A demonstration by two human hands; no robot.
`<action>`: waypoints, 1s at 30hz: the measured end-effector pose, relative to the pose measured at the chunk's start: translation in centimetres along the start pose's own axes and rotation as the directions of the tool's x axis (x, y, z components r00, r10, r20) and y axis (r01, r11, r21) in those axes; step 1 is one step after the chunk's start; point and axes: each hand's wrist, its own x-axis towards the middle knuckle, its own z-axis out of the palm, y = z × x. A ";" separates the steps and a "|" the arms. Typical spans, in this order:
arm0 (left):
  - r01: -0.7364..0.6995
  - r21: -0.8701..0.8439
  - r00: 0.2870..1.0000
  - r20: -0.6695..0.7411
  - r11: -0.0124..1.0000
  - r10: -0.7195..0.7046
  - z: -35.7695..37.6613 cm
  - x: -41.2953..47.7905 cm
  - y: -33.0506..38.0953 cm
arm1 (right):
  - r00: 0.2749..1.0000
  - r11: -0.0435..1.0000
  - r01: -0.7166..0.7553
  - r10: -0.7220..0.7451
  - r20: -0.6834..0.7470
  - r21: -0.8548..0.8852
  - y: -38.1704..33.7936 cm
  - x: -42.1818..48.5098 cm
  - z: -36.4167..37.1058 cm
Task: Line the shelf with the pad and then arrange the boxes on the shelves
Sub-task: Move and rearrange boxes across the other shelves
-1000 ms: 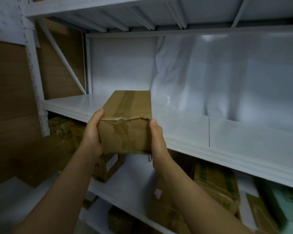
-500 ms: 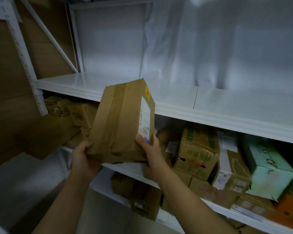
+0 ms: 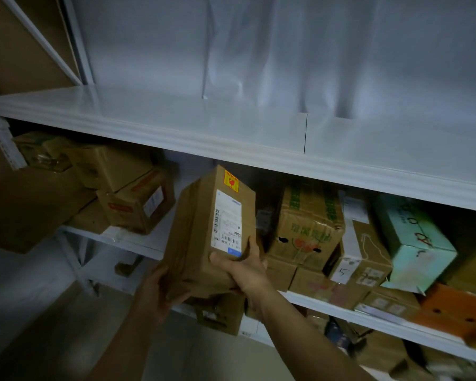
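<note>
We hold a brown cardboard box (image 3: 201, 237) in both hands, stood on end and tilted a little to the left. It is in the air in front of the middle shelf (image 3: 138, 242), its top just below the front edge of the upper shelf (image 3: 176, 127). Our left hand (image 3: 160, 292) cups the box's lower left corner, fingers curled under its base. Our right hand (image 3: 245, 268) grips the lower right corner, thumb laid across the bottom of the white shipping label (image 3: 227, 221). A yellow and red sticker (image 3: 231, 181) sits near the top of the same face.

The upper shelf carries no boxes. Its surface shows two white panels meeting at a seam right of centre, and a creased white sheet (image 3: 313, 64) hangs along its back edge. We cannot tell whether either is the pad.

The middle shelf is crowded. At its left end brown cartons (image 3: 113, 166) are stacked, with a labelled carton (image 3: 140, 207) at the front edge. To the right of our box stands a carton with green print (image 3: 308, 224), resting on smaller cartons. Next comes a taped carton marked 5 (image 3: 360, 259), then a mint-green box (image 3: 415, 243) tilted against it. An orange box (image 3: 456, 312) lies at the front edge near the right end. More cartons (image 3: 220, 314) sit on the shelf below, partly hidden by our arms.
</note>
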 end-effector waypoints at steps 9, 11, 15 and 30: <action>0.056 0.259 0.997 -0.069 0.964 -0.039 8.4 6.3 -2.4 | 0.920 0.992 -0.017 -0.033 -0.391 -0.125 -0.9 5.6 -1.1; 0.128 0.323 0.992 -0.064 0.938 -0.113 9.9 6.4 -3.1 | 0.896 0.991 -0.060 0.003 -0.443 -0.116 -0.3 6.8 -1.2; 0.148 0.407 0.989 -0.037 0.901 -0.146 10.7 8.4 -4.2 | 0.904 0.999 -0.043 0.052 -0.425 0.030 0.9 9.1 -1.6; -0.003 0.427 0.993 0.110 0.904 -0.049 16.3 15.5 -1.7 | 0.655 0.853 -0.111 -0.324 -0.683 -0.511 0.0 11.2 -15.4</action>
